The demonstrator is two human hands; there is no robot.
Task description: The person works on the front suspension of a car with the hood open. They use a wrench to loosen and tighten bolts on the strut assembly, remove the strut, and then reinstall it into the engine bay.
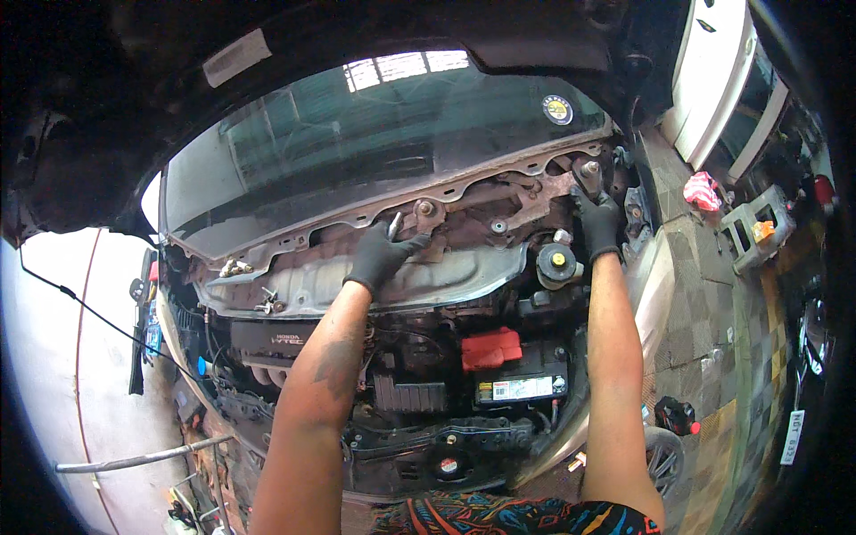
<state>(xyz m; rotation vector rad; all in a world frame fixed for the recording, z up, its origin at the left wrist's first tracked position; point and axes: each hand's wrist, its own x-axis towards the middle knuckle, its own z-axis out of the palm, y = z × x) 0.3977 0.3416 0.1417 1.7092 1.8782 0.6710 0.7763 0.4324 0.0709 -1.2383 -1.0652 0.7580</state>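
My left hand (379, 256), in a dark glove, is at the cowl trough below the windshield. A short shiny metal piece (395, 226) stands up between its thumb and fingers; its kind is unclear. Close by is one wiper pivot (426, 209). My right hand (596, 218), gloved too, closes around the right end of the wiper linkage (535, 211), just below the other pivot (589, 169). Its fingers are partly hidden. The rusty linkage lies along the trough between both hands.
Loose metal parts (270, 301) rest at the left of the grey cowl panel (357, 278). A fluid reservoir (557, 264) sits near my right wrist. Nearer are the battery (522, 385) and its red terminal cover (491, 349). The raised hood (294, 31) hangs overhead.
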